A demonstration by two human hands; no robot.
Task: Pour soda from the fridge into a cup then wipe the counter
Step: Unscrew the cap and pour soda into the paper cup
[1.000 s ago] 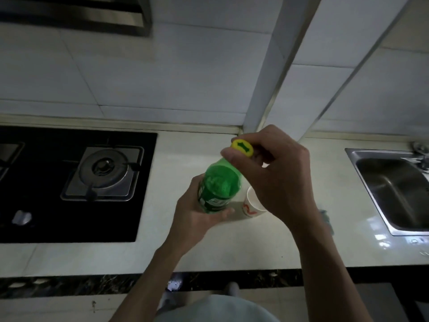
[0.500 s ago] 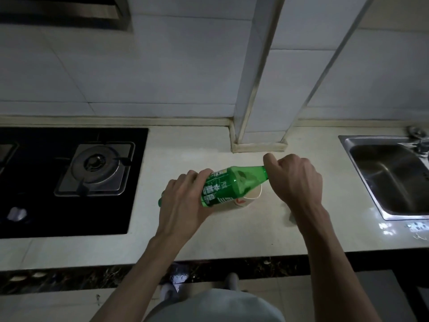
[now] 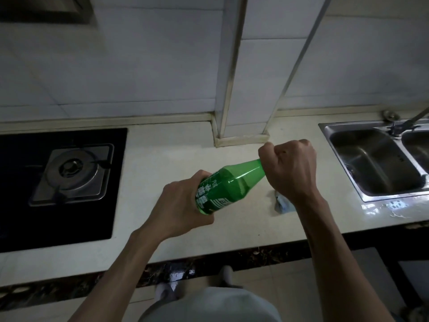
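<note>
A green plastic soda bottle (image 3: 228, 184) is tilted almost flat above the pale counter (image 3: 176, 156), its neck pointing right and a little away from me. My left hand (image 3: 180, 205) grips its labelled lower body. My right hand (image 3: 290, 166) is a closed fist around the neck end, hiding the cap. The paper cup is hidden behind the bottle and hands. A crumpled bluish cloth (image 3: 282, 203) lies on the counter just under my right wrist.
A black gas hob (image 3: 62, 180) with a metal burner fills the counter's left side. A steel double sink (image 3: 376, 159) with a tap is set in at the right. A tiled wall column (image 3: 243, 126) juts out behind the bottle.
The bottle went from upright to nearly flat, neck to the right. My right fist stayed closed over the cap end. The cup, visible earlier below the bottle, is now out of sight.
</note>
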